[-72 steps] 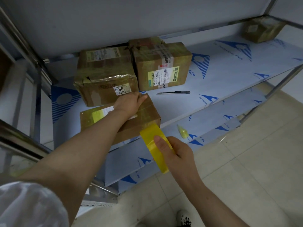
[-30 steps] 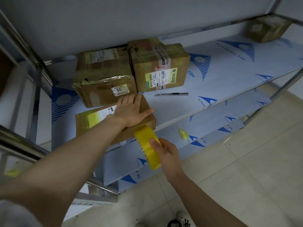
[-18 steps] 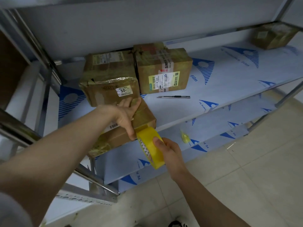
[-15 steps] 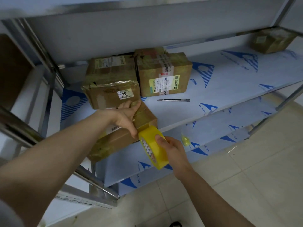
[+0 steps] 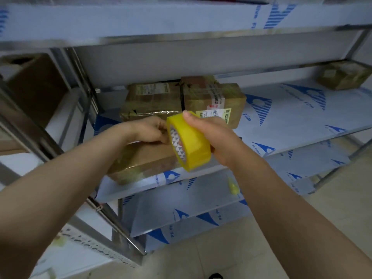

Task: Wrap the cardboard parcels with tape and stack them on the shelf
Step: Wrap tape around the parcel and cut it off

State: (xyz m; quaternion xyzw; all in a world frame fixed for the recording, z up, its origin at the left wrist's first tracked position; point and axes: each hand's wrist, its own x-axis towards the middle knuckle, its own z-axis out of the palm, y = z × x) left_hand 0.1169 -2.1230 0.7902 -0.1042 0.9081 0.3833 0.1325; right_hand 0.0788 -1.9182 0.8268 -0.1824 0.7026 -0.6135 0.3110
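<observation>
A flat cardboard parcel [image 5: 145,158] lies at the front edge of the middle shelf [image 5: 291,125]. My right hand [image 5: 217,135] grips a yellow roll of tape [image 5: 189,142] and holds it above the parcel's right end. My left hand [image 5: 151,129] rests on the parcel's far edge, fingers curled right beside the roll; whether it pinches the tape's end is hidden. Two taped parcels stand behind, the left parcel [image 5: 153,99] and the right parcel [image 5: 213,97] with a yellow-green label.
Another small parcel [image 5: 344,75] sits at the far right of the middle shelf. An upper shelf [image 5: 181,19] hangs close overhead. A lower shelf [image 5: 193,200] carries a small yellow scrap [image 5: 233,187]. Metal uprights [image 5: 84,77] stand to the left, with a brown box [image 5: 36,85] beyond.
My right hand has lifted the tape roll from below the shelf edge to above the parcel. My left hand has shifted to the parcel's far edge. The view has tilted upward.
</observation>
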